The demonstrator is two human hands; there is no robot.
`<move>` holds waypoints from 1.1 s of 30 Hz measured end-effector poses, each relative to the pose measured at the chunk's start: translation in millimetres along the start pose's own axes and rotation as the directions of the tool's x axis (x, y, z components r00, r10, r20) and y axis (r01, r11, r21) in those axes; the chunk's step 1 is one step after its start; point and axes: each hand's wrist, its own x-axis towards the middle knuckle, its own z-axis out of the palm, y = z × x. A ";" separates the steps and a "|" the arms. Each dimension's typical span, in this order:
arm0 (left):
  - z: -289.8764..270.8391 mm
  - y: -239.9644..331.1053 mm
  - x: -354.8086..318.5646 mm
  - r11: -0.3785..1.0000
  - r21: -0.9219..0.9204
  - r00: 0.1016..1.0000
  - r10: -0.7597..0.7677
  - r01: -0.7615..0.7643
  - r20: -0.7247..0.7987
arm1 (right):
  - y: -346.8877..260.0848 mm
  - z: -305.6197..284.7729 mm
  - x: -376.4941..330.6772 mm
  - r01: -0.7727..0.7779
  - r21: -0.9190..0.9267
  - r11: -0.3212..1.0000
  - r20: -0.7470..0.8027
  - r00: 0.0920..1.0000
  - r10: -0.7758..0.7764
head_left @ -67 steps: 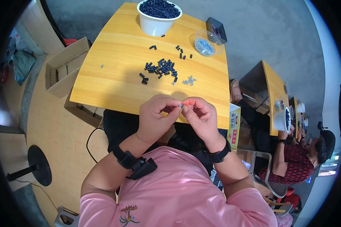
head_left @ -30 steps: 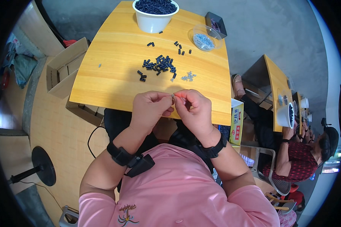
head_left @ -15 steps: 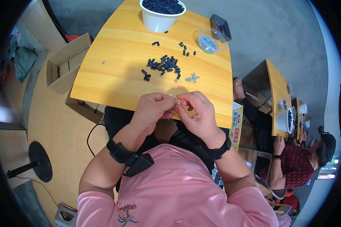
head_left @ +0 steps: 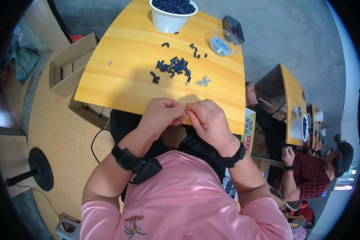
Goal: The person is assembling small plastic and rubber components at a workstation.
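The left hand (head_left: 161, 116) and the right hand (head_left: 209, 120) meet fingertip to fingertip just over the near edge of the yellow tabletop (head_left: 120, 76), fingers pinched closed together on a tiny silvery part (head_left: 185, 108). Farther out lie a heap of small black pieces (head_left: 173, 68), a few silvery bits (head_left: 203, 81), a white bowl (head_left: 170, 20) of black pieces and a clear dish (head_left: 221, 43).

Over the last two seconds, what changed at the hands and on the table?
Very little. The left hand and right hand stay pressed together at the near table edge, fingers pinching a tiny part; they only shifted slightly. Nothing was picked up or put down. The pile of black pieces, white bowl and clear dish kept their places.
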 end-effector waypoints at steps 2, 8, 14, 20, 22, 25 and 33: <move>-0.8 -2.2 0.4 1.000 0.001 1.000 -0.004 0.004 0.005 | -0.8 0.0 -1.0 0.001 -0.028 1.000 0.015 1.000 -0.001; 1.0 -3.2 -1.6 0.999 -0.027 1.000 -0.029 0.029 0.002 | -1.4 0.5 -4.3 0.022 -0.076 0.997 0.025 0.999 -0.020; 0.9 -6.5 0.3 0.994 -0.078 0.996 -0.084 0.082 -0.029 | 5.2 9.2 -9.3 0.054 -0.077 0.996 0.007 0.999 -0.053; 1.0 -11.3 1.8 0.987 -0.119 0.993 -0.111 0.104 -0.047 | 8.4 14.3 -11.1 0.077 -0.064 0.995 0.005 0.997 -0.077; 0.7 -13.5 3.2 0.992 -0.099 0.995 -0.083 0.078 -0.056 | 9.9 15.7 -9.6 0.089 -0.066 0.994 0.001 0.996 -0.089; 3.3 -14.5 2.6 0.994 -0.102 0.996 -0.050 0.042 -0.070 | 11.6 15.6 -8.5 0.053 -0.050 0.997 0.024 0.998 -0.052; 0.0 -14.1 0.7 0.997 -0.012 0.996 -0.076 0.076 -0.053 | 16.9 7.7 -11.1 0.003 0.171 0.985 0.101 0.995 -0.021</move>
